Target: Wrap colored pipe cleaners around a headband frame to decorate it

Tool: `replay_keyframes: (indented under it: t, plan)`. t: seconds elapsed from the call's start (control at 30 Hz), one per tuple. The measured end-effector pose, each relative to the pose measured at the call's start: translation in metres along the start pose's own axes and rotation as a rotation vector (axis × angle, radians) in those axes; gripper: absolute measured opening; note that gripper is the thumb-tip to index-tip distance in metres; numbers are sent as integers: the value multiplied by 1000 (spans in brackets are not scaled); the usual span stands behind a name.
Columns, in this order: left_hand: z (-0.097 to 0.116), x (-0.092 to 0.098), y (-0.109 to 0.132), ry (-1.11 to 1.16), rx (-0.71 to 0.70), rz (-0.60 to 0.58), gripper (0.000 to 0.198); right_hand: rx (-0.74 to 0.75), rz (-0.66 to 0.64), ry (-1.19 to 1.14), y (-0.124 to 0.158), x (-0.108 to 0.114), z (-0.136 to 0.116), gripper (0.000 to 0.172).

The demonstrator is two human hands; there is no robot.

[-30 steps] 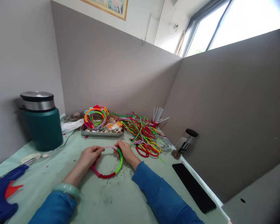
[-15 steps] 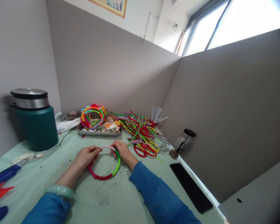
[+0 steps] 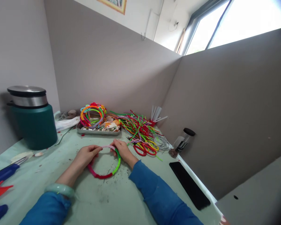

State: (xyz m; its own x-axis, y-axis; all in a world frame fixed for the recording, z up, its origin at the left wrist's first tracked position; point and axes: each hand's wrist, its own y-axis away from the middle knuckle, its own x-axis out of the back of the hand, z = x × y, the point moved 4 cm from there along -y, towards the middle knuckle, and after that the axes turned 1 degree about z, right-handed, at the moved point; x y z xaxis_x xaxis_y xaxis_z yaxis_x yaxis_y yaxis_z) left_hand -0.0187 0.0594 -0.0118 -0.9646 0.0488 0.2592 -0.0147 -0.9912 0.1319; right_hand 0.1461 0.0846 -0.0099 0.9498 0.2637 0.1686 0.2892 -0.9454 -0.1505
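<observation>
A ring wrapped in fuzzy pipe cleaner (image 3: 104, 176) is held just above or on the tabletop; its sections are light pink, green, red and magenta. My left hand (image 3: 87, 155) pinches it at the upper left, where pink and magenta lie near the fingers. On the upper right, my right hand (image 3: 122, 150) grips the ring where light pink meets green, its thumb and fingers closed. Parts of the ring under both hands are hidden. Beyond it, a metal tray (image 3: 98, 132) bears several finished-looking coloured rings (image 3: 93, 107) and small flat decorations.
Loose pipe cleaners (image 3: 140, 128) and red-handled scissors (image 3: 145, 149) lie behind my right hand. A green flask (image 3: 34, 125) and a blue glue gun (image 3: 4, 175) are on the left. On the right are a black flat object (image 3: 189, 186) and a black-lidded clear jar (image 3: 184, 142).
Both hands keep their hold on the ring in almost the same place. The whole view has shifted slightly, with the table items a little higher and further left.
</observation>
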Motion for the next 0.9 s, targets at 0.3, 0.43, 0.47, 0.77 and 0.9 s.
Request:
replay_keyframes:
  t: [0.3, 0.43, 0.47, 0.77, 0.9]
  plan:
    - [6, -1, 4, -10, -14, 10, 43, 23, -14, -56, 0, 0, 4, 47]
    - [7, -2, 6, -32, -5, 10, 42, 7, -9, -58, -1, -1, 6, 47]
    - [6, -2, 6, -35, -5, 7, 43, 1, -7, -53, -1, -1, 7, 47]
    - [2, -1, 1, -6, -32, -1, 48, 34, -5, -62, -2, -1, 4, 46]
    - [1, -1, 0, -13, -29, -16, 48, 49, -22, -62, -3, -1, 6, 47]
